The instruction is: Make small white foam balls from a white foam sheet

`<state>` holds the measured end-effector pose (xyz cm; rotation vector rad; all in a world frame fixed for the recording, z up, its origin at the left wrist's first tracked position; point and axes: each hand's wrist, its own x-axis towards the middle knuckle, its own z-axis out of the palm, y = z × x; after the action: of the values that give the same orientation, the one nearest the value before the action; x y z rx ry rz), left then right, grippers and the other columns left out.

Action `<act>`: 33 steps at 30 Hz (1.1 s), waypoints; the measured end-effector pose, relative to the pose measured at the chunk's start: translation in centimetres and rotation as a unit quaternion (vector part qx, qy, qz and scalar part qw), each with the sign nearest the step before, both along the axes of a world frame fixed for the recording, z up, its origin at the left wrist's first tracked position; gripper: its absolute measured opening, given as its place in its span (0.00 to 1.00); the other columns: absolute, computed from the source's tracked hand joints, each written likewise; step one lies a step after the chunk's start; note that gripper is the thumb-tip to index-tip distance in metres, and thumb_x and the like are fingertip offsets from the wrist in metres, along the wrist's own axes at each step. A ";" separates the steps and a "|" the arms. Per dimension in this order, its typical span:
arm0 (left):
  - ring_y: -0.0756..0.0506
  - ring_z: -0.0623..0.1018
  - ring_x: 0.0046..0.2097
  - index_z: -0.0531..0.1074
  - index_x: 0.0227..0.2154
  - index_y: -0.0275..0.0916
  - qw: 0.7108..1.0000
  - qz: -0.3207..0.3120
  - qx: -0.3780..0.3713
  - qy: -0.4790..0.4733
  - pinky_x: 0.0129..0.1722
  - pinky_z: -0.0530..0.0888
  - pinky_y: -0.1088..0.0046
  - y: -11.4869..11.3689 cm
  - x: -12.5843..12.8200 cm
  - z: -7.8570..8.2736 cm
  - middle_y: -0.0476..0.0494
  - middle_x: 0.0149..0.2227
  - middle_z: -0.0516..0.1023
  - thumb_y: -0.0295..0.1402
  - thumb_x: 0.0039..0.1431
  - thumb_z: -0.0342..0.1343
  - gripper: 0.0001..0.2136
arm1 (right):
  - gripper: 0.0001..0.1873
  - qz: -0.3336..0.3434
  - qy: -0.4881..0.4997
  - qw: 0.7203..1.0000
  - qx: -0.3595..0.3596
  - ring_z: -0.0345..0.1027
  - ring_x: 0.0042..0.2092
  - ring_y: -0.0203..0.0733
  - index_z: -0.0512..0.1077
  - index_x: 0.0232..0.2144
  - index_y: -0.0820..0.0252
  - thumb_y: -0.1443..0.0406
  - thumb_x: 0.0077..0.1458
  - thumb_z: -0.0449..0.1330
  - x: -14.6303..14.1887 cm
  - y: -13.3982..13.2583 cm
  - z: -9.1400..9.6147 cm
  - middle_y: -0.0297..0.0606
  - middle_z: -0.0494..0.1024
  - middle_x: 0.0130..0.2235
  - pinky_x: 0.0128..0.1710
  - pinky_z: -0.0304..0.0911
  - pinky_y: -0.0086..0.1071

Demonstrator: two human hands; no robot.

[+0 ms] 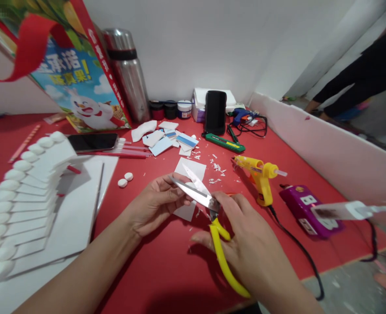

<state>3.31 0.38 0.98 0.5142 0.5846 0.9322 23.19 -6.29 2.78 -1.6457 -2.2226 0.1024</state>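
Note:
My right hand is closed around scissors with yellow handles, their blades spread apart and pointing up and to the left. Pinched in my left hand is a small white piece, partly hidden behind the blades and fingers. Under both hands, a white rectangular card lies on the red table. Two small white discs rest just left of my left hand. White scraps are scattered beyond the scissors.
At left, a stepped white model edged with discs stands on white board. Cut card pieces, a green cutter and a phone lie farther back. A yellow glue gun and purple power strip sit at right, cord trailing.

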 end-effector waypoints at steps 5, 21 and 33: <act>0.53 0.78 0.28 0.80 0.30 0.32 1.000 -0.003 0.004 -0.015 0.33 0.78 0.82 -0.2 0.2 0.1 0.47 0.27 0.79 0.22 0.48 0.71 0.07 | 0.32 0.006 0.007 1.000 0.030 0.73 0.30 0.45 0.67 0.51 0.63 0.42 0.60 0.54 -0.1 -0.1 -0.3 0.43 0.75 0.36 0.28 0.67 0.36; 0.51 0.80 0.34 0.80 0.41 0.33 0.998 0.019 -0.061 -0.020 0.37 0.79 0.81 0.1 -0.2 -0.1 0.42 0.34 0.80 0.22 0.53 0.67 0.12 | 0.16 -0.126 0.048 0.989 -0.066 0.74 0.26 0.43 0.71 0.46 0.61 0.57 0.60 0.59 1.3 1.5 0.7 0.37 0.79 0.28 0.24 0.61 0.31; 0.48 0.84 0.36 0.78 0.34 0.31 0.988 0.083 -0.129 0.001 0.38 0.82 0.78 0.5 -0.1 0.0 0.41 0.34 0.82 0.15 0.51 0.62 0.09 | 0.13 -0.115 -0.212 0.966 -0.094 0.75 0.24 0.48 0.71 0.36 0.60 0.55 0.61 0.58 0.1 3.1 1.1 0.41 0.78 0.25 0.19 0.47 0.33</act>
<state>3.21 0.93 0.95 0.2362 0.7455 0.9961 23.33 -3.20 3.87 -2.1906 -2.3554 -0.1160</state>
